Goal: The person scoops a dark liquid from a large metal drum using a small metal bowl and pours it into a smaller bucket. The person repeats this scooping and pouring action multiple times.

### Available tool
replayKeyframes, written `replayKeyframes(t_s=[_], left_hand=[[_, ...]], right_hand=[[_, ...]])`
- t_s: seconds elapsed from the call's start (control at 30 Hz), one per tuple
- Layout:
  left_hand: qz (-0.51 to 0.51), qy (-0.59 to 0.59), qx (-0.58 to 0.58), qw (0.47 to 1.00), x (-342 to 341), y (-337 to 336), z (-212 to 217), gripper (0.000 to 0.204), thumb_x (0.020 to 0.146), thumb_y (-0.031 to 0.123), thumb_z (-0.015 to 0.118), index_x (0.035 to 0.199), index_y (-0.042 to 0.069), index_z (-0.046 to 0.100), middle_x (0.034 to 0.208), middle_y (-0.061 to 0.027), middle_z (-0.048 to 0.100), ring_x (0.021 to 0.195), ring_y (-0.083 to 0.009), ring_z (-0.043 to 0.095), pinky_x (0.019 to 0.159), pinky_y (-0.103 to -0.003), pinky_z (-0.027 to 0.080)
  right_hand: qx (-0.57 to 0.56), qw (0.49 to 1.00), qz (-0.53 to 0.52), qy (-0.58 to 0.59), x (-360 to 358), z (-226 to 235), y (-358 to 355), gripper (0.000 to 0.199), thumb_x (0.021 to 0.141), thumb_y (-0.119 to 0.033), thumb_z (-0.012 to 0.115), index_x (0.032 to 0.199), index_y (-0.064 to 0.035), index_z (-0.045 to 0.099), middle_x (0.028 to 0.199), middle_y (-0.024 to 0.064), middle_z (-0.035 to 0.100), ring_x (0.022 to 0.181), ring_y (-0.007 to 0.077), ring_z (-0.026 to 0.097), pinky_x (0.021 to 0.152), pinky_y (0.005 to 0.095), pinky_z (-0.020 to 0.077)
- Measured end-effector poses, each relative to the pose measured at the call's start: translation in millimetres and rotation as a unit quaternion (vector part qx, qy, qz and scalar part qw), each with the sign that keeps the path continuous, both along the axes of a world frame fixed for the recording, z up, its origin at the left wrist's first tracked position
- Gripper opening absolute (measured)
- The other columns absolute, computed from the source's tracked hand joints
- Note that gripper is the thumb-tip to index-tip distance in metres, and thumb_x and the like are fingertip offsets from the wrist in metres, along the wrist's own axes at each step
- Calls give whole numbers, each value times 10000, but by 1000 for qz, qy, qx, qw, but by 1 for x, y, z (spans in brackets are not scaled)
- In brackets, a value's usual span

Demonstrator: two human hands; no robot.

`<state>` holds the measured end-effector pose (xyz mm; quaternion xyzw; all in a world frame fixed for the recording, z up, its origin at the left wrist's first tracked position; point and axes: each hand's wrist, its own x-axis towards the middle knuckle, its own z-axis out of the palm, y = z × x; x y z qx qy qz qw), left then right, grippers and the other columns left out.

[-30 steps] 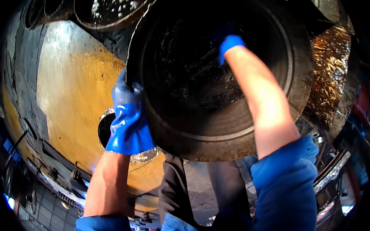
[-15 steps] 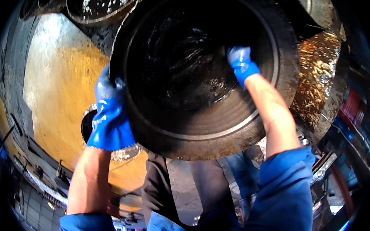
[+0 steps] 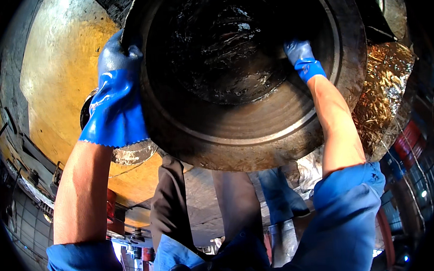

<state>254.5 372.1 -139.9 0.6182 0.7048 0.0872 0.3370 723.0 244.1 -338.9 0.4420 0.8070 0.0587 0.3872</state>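
Observation:
A large, round, dark metal basin (image 3: 237,151) with a broad flat rim fills the upper middle. Its hollow holds wet, glossy black liquid (image 3: 232,61). My left hand (image 3: 117,59), in a blue rubber glove, is closed over the basin's left edge, thumb on the near face. Inside the basin, toward the right wall, is my right hand (image 3: 298,51), gloved the same way and with its fingers curled. Deep shadow hides what those fingers hold, if anything.
Beside my left wrist, partly covered by it, stands a round bucket (image 3: 134,153). A worn yellow metal surface (image 3: 57,85) lies to the left. Oily, shiny brown residue (image 3: 383,77) covers a surface on the right. Trouser legs (image 3: 237,198) show below the basin.
The basin and both hands sit higher in the picture. My right hand and the basin have shifted rightward together. My left hand still grips the rim; the liquid's ripples look different.

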Motion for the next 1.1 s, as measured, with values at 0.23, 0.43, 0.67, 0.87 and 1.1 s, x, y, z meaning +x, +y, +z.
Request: replayKeyframes(t_s=[0.23,0.43,0.67,0.87,1.1], left_hand=[[9,10,16,1000,5,-1,-10,356,850,41,563,1202,3,604,1066,-153,693,1017,-240,654,897,-322,489],[-4,8,15,1000,-7,-4,-12,358,839,39,557,1191,15,618,1066,-162,693,1007,-258,659,899,-340,490],[-11,25,35,999,6,3,-6,364,855,111,612,1206,15,609,1088,-159,690,1020,-276,655,918,-341,494],[-12,58,37,998,-3,-1,-1,356,854,135,624,1190,15,619,1071,-153,696,1018,-274,658,909,-341,497],[4,13,6,1000,4,-2,-7,310,853,110,572,1151,56,643,1006,-142,706,955,-262,675,851,-341,508]], right_hand=[[-147,982,-111,-49,-68,28,-84,306,873,-148,499,1167,-112,573,942,201,631,815,345,665,604,518,505],[-113,976,-70,170,-93,21,-100,271,897,-154,462,1125,-186,604,889,137,647,698,275,656,529,427,479],[28,997,-64,-33,-3,6,17,171,876,-152,535,958,-190,680,866,17,679,756,174,655,517,376,475],[-87,946,-270,-160,-94,20,-43,522,929,-271,501,1377,-17,419,771,183,684,642,352,637,507,560,458],[-275,815,-509,-44,-189,34,-73,362,931,-225,517,1250,-73,597,1121,95,680,905,277,692,658,548,530]])
